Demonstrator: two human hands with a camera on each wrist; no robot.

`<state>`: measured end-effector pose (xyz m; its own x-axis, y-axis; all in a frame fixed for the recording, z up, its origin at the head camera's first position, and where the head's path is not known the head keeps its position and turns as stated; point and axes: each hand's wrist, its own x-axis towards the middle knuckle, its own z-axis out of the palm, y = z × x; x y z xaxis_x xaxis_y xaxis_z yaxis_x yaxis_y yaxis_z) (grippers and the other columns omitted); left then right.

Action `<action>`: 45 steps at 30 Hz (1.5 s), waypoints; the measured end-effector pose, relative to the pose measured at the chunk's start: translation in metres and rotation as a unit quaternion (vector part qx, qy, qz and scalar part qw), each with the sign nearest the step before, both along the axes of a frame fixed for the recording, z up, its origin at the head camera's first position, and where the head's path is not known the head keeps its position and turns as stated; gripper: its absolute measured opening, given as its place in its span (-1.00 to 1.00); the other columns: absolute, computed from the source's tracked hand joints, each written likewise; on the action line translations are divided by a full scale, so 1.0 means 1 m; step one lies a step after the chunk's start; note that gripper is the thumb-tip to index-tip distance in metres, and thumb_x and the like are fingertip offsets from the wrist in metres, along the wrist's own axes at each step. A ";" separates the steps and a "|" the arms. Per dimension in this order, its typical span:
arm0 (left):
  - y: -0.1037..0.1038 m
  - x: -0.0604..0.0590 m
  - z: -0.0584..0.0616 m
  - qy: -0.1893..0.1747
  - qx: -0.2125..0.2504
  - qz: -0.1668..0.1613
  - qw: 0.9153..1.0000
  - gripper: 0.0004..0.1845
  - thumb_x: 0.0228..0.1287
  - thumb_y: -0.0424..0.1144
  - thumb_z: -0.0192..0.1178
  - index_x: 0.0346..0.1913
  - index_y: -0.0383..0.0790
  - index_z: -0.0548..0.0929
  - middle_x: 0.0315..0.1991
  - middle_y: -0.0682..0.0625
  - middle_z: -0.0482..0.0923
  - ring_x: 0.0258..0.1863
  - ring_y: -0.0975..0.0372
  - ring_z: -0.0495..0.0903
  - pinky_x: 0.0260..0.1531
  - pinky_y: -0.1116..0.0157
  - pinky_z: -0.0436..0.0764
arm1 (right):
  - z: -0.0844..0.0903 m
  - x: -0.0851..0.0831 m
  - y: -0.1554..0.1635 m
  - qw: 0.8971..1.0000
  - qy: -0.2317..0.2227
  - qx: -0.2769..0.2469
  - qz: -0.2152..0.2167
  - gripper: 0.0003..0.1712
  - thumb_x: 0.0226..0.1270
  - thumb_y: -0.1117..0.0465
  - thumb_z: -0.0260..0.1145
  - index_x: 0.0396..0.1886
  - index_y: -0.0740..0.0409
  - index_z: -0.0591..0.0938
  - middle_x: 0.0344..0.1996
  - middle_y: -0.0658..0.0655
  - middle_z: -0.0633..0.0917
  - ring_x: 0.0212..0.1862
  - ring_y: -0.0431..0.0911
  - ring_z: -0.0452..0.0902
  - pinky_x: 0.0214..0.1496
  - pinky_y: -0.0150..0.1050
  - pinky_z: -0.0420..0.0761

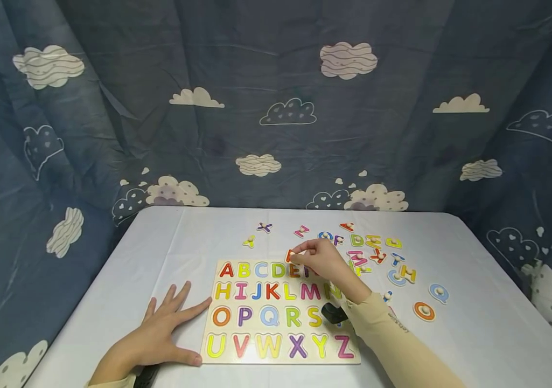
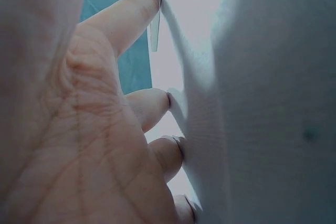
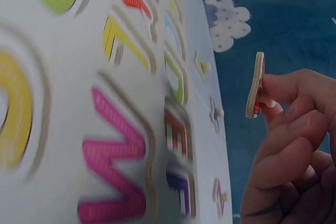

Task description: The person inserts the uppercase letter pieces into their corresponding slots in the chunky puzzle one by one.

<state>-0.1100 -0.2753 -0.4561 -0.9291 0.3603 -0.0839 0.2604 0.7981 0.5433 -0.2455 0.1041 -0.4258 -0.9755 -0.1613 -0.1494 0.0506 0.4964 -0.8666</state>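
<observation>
My right hand (image 1: pixel 326 264) pinches a red letter puzzle piece (image 1: pixel 288 256) just above the top edge of a wooden alphabet board (image 1: pixel 256 303), near the E slot. In the right wrist view, thumb and finger grip the red piece (image 3: pixel 256 85) by its knob side, off the board. The fingers partly hide which letter it is. My left hand (image 1: pixel 159 334) lies spread at the board's left side. In the left wrist view, a fingertip (image 2: pixel 149 4) touches the board's edge, while other fingertips rest on the white cloth.
Several knobbed letter pieces are scattered behind and right of the board, among them an orange O (image 1: pixel 424 311), a blue Q (image 1: pixel 438 292) and a yellow H (image 1: pixel 407 274). A purple X (image 1: pixel 264 227) and a yellow Y (image 1: pixel 249 241) lie behind it. A dark cloud-print curtain (image 1: pixel 237 134) hangs behind the table.
</observation>
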 end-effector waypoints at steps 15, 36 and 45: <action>0.001 -0.001 0.001 -0.013 -0.009 0.007 1.000 0.22 -0.30 0.40 0.69 0.59 0.28 0.46 0.74 -0.37 -0.05 0.69 -0.49 -0.23 0.43 -0.65 -0.31 | -0.006 -0.006 -0.074 0.998 -0.020 -0.030 0.051 -0.81 0.37 0.14 0.53 -0.14 0.14 0.78 -0.72 -0.03 0.45 -0.66 -0.18 0.28 -0.60 -0.35 0.24; 0.000 -0.001 0.001 -0.004 -0.014 0.001 1.000 0.21 -0.28 0.43 0.67 0.59 0.30 0.45 0.74 -0.37 -0.05 0.68 -0.50 -0.21 0.42 -0.66 -0.31 | -0.024 -0.004 -0.148 0.999 -0.006 0.013 0.048 -0.91 0.25 0.25 0.56 -0.38 0.09 0.77 -0.79 -0.08 0.52 -0.72 -0.28 0.36 -0.67 -0.44 0.32; -0.001 -0.001 0.002 0.001 -0.011 0.000 1.000 0.21 -0.28 0.43 0.66 0.59 0.30 0.45 0.74 -0.37 -0.05 0.68 -0.50 -0.19 0.41 -0.66 -0.28 | -0.024 -0.003 -0.155 0.999 -0.003 0.024 0.042 -0.90 0.25 0.22 0.59 -0.41 0.07 0.79 -0.77 -0.10 0.56 -0.69 -0.29 0.39 -0.63 -0.44 0.36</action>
<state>-0.1105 -0.2762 -0.4538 -0.9294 0.3576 -0.0909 0.2606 0.8106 0.5245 -0.2482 -0.0512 -0.4496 -0.9579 -0.2348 -0.1650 0.0123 0.5408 -0.8411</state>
